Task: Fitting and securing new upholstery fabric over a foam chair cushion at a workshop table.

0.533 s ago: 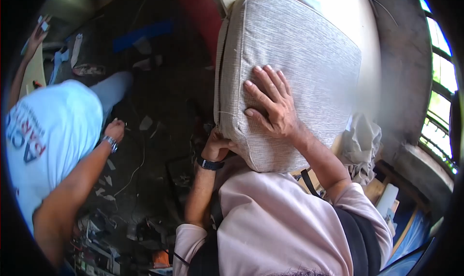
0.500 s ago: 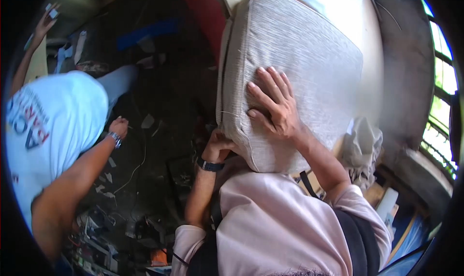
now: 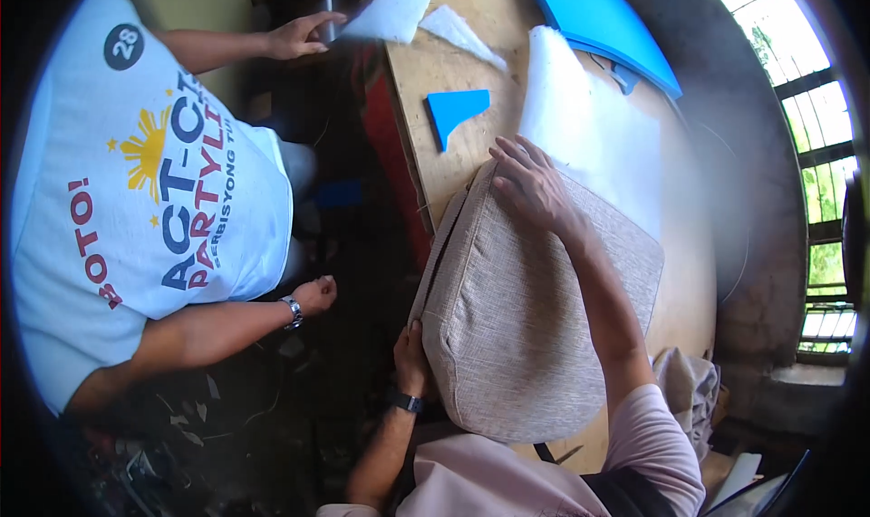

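A grey-beige fabric-covered cushion (image 3: 544, 327) lies at the table's left edge, close to my body. An open seam with a dark gap runs along its left side. My left hand (image 3: 412, 361) grips the cushion's near left side, thumb up against the edge, its other fingers partly hidden. At the far left corner my right hand (image 3: 535, 189) rests on the cover, fingers stretched out and reaching over the far edge.
On the wooden table (image 3: 426, 168) lie white padding sheets (image 3: 589, 109), a small blue foam piece (image 3: 456, 111) and a large blue foam panel (image 3: 603, 28). Crumpled grey fabric (image 3: 686, 395) sits at right. A co-worker (image 3: 181, 200) stands at left, one hand near white padding.
My right hand has moved from the cushion's top face to its far left corner. My left hand stays on the near left side. More table and more of the co-worker show now.
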Motion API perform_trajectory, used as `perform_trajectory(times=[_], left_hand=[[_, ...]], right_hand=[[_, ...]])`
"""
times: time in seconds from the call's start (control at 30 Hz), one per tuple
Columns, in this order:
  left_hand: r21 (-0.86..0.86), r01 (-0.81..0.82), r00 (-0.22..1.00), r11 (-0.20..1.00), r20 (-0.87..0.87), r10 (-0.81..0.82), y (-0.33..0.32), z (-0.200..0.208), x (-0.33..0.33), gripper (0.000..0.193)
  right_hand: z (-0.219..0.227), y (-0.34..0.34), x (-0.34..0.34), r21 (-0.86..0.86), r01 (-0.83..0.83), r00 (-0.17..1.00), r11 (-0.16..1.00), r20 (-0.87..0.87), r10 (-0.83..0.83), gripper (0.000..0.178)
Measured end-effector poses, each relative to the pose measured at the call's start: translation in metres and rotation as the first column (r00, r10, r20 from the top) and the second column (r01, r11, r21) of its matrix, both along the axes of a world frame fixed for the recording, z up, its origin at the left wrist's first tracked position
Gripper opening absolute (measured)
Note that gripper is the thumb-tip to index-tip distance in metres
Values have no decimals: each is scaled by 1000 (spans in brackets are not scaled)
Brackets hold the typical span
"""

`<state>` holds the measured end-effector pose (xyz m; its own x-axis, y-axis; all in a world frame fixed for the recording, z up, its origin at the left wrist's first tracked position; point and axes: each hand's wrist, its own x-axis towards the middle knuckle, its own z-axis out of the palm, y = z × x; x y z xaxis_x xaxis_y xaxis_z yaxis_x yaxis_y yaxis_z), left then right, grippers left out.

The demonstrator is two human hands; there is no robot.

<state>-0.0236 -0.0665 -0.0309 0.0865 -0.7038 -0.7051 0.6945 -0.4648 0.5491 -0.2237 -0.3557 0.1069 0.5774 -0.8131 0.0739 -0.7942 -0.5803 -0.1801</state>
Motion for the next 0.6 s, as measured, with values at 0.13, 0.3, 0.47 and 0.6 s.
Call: perform_trajectory(times=[0.13, 0.3, 0.47, 0.6], left_hand=[[-79, 193, 761, 978, 641, -98, -10, -22, 2, 50], [-188, 197, 821, 962, 568, -57, -30, -42, -31, 50], [-199, 229, 880, 953, 461, -115, -29, -46, -22, 47], [-282, 539, 542, 794, 838, -70, -14, -93, -40, 40]], right_hand=[[-30, -36, -12, -157, -157, 988, 975, -38, 153, 39], [-12, 4, -19, -119, -113, 988, 986, -114, 100, 45], [-13, 84, 41, 276, -383, 922, 882, 56, 383, 37], [-37, 188, 61, 354, -741, 639, 571, 108, 762, 30]])
